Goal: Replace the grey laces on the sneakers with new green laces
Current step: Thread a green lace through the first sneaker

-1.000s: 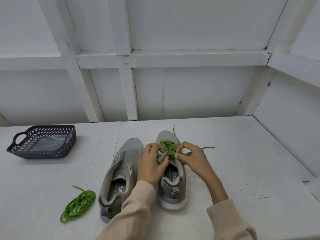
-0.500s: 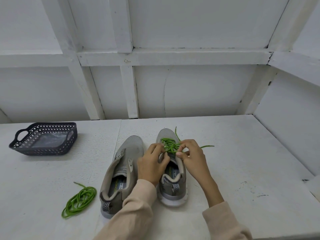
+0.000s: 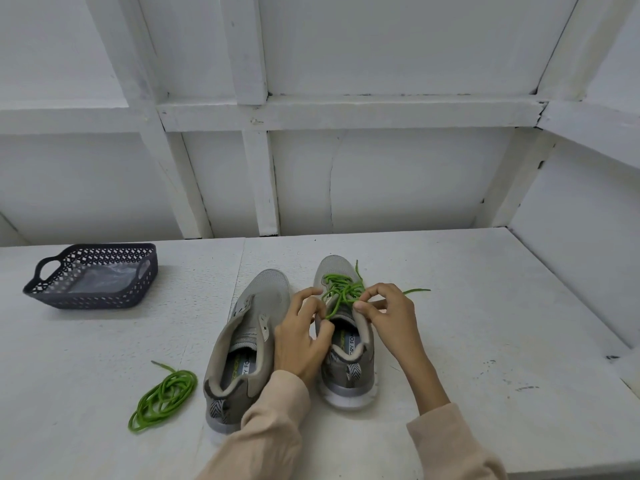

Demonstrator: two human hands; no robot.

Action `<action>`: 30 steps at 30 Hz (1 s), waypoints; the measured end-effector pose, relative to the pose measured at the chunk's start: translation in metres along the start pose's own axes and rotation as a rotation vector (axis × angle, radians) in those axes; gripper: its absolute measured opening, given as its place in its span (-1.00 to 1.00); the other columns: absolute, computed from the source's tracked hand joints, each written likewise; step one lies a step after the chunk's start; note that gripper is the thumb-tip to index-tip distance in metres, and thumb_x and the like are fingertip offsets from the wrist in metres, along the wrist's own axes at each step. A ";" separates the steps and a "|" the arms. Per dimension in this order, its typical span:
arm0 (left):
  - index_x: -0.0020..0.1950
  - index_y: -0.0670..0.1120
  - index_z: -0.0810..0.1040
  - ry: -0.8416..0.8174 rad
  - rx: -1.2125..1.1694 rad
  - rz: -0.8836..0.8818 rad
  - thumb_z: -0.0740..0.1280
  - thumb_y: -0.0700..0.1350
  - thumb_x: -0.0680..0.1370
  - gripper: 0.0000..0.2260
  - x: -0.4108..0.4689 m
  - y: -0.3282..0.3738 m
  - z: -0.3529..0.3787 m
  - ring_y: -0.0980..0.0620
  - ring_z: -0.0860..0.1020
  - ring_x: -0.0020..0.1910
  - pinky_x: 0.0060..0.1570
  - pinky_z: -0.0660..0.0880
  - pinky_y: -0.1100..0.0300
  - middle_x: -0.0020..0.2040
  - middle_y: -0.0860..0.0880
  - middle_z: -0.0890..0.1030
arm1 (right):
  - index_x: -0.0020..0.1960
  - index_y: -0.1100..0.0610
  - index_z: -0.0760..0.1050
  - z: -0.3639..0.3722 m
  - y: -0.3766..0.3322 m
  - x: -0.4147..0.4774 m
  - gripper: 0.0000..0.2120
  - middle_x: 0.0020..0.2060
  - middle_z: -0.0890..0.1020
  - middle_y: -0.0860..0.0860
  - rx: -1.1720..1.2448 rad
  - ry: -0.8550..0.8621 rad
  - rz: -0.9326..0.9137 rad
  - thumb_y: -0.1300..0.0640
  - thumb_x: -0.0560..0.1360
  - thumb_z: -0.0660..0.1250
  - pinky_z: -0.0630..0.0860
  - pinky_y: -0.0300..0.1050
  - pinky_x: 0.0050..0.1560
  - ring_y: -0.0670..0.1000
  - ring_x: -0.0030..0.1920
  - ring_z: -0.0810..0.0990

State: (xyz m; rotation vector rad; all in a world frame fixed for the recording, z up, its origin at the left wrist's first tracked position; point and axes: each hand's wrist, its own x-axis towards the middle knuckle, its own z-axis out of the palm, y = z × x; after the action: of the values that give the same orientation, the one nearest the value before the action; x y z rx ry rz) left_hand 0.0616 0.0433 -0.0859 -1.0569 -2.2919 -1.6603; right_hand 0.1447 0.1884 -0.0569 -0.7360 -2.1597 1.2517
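Observation:
Two grey sneakers stand side by side on the white table, toes away from me. The left sneaker (image 3: 249,341) has no lace in it. The right sneaker (image 3: 346,372) carries a green lace (image 3: 341,289) threaded across its upper eyelets, with loose ends trailing to the right. My left hand (image 3: 301,337) pinches the lace at the shoe's left eyelet flap. My right hand (image 3: 388,313) pinches the lace at the right side of the tongue. A second green lace (image 3: 162,398) lies coiled on the table left of the sneakers.
A dark perforated plastic basket (image 3: 83,296) with a clear bag inside sits at the far left of the table. White panelled walls close in the back and right. The table edge runs close to my sleeves.
Both hands stay on the right sneaker's lace; the fingers have shifted slightly, drawing the lace a little tighter. The view has tilted a bit.

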 end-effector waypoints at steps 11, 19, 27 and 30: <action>-0.01 0.15 0.40 -0.134 0.029 -0.072 0.25 0.08 0.38 -0.80 0.006 0.008 -0.007 0.22 0.57 0.07 -0.07 0.58 -0.05 0.19 0.25 0.43 | 0.12 -0.01 0.61 -0.002 -0.017 0.040 -0.57 0.14 0.49 0.02 -0.128 -0.261 -0.052 0.39 0.57 0.11 0.36 -0.19 0.10 -0.05 0.10 0.44; 0.00 0.17 0.42 -0.155 0.050 -0.086 0.25 0.09 0.39 -0.80 0.005 0.009 -0.008 0.25 0.55 0.07 -0.11 0.59 -0.04 0.20 0.28 0.42 | -0.06 0.08 0.52 -0.016 -0.027 0.059 -0.85 0.07 0.57 0.05 -0.226 -0.493 -0.001 0.31 0.54 0.27 0.46 -0.11 -0.04 0.07 0.09 0.53; -0.03 0.19 0.42 -0.172 0.053 -0.120 0.23 0.08 0.39 -0.83 0.006 0.012 -0.007 0.19 0.56 0.09 -0.10 0.58 -0.08 0.20 0.28 0.41 | -0.12 0.18 0.62 -0.051 -0.053 0.043 -0.91 -0.25 0.69 0.08 -0.062 -0.518 -0.066 0.33 0.43 0.42 0.58 0.01 -0.11 0.07 -0.26 0.64; 0.00 0.19 0.42 -0.166 0.053 -0.113 0.21 0.06 0.41 -0.83 0.005 0.014 -0.006 0.18 0.56 0.11 -0.09 0.58 -0.09 0.20 0.29 0.40 | -0.07 0.25 0.62 -0.065 -0.053 0.026 -0.88 -0.28 0.68 0.14 -0.001 -0.752 -0.014 0.35 0.41 0.48 0.55 -0.15 -0.24 0.02 -0.33 0.61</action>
State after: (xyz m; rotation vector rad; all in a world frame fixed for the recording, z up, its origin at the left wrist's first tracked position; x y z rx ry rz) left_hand 0.0643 0.0420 -0.0705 -1.1119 -2.5294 -1.5964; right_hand 0.1606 0.2221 0.0227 -0.2522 -2.7258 1.7099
